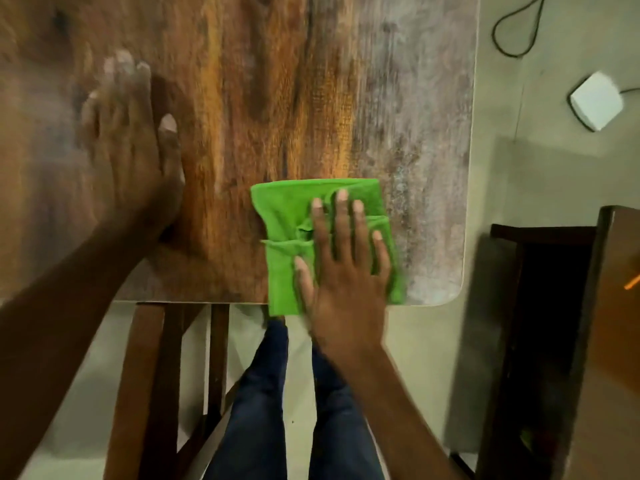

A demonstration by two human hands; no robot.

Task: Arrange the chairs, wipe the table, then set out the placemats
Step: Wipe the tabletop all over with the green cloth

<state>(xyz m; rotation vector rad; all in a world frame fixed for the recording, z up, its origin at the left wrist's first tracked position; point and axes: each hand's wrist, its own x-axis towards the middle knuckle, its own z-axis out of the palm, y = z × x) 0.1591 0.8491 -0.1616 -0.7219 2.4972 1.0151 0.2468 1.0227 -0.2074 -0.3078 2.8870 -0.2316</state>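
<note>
Wipe step in hand. Green microfiber cloth (311,237) is pressed flat under right hand (341,268), fingers straight, at counter (433,133) 5 o'clock corner. Left hand (133,147) is laid flat at 9 o'clock, holding nothing. Next: cloth to be swept toward 12 o'clock. No placemats seen.

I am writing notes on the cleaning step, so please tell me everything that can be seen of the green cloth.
The green cloth is bright green and looks like soft microfibre. It is folded into a rough rectangle with creases and bunched folds near its middle. It lies flat on the table, near the front right corner, and its lower edge hangs slightly over the table's front edge. The right hand presses on it with straight, spread fingers. The left hand does not touch it.
</note>
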